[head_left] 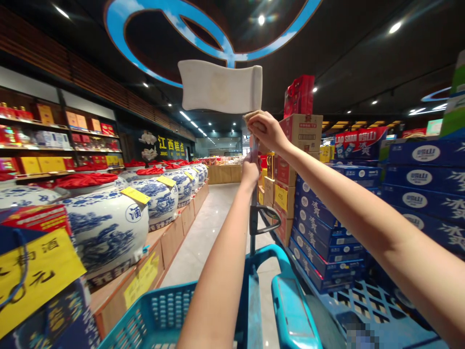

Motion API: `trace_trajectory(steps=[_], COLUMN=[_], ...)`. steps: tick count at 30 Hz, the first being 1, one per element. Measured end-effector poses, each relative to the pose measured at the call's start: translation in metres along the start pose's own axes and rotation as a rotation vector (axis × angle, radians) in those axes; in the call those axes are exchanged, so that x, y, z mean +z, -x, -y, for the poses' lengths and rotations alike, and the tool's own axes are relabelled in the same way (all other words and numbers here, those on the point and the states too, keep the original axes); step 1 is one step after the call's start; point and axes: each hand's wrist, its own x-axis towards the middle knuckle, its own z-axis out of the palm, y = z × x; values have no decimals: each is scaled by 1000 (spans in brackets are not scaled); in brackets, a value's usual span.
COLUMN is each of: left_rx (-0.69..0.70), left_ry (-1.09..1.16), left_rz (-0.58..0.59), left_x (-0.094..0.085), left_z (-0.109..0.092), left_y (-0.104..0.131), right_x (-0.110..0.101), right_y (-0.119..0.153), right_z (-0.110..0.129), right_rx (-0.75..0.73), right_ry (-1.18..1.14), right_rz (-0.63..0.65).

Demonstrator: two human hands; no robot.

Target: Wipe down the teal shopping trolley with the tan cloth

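The left hand (251, 168) is gripping the pole (255, 146) below the white flag-shaped sign (221, 87); the right hand (262, 130) is clenching a brownish cloth (249, 117) just under it. The sign is probably feeling light, stiff and top-heavy, the pole offering the steadier hold.

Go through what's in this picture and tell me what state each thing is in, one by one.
Left hand: closed around the pole.
Right hand: closed on what looks like a brownish cloth, above the left hand.
White sign: upright, middle faintly discoloured.
Nearest jar: covered with red cloth.
Blue boxes: stacked.
Red package: standing on cartons.
Ceiling light: lit.
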Motion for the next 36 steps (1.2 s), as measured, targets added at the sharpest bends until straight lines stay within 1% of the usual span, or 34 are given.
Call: trace_trajectory(steps=[3,6,7,9,11,13,15,17,21,24,26,28,30,32,34,36], left_rx=[-5,-10,-11,-9,-3,3,9,17,21,20,22,18,12,15,20,17], left_ry=[-4,-25,-32,-43,-53,-62,-68,-86,-126,-124,-126,-126,-122,-130,-159,-190], left_rz=[9,15,20,32,37,28,12,-7,-28,-24,-23,-23,-22,-24,-34,-50], left_x=[-1,-4,-5,-6,-6,-5,-4,-4,-9,-17,-24,-34,-44,-55,-66,-76], left_z=[-4,-7,-7,-7,-6,-4,-2,-2,-5,-9,-12,-15,-17,-20,-24,-26], left_y=[3,6,8,10,12,14,15,14,13,11,10,11,11,11,10,9], right_x=[0,-9,-13,-19,-21,-18,-13,-9,-5,-2,3,11,22,35,49,63], right_y=[9,9,6,-1,-7,-9,-4,6,26,25,14,-2,-19,-30,-32,-26], right_z=[-3,-3,-3,-3,-3,-2,-1,1,8,12,12,9,5,1,-1,-2], right_rx=[5,60,83,135,173,184,185,195,228,230,216,207,217,244,282,319], right_ry=[-81,-178,-193,-203,-226,-261,-279,-289,-315,-336,-347,-364,-410,-492,-594,-696], right_rz=[21,104,112,75,-1,-61,-69,-28,125,166,141,70,-3,-33,-24,13])
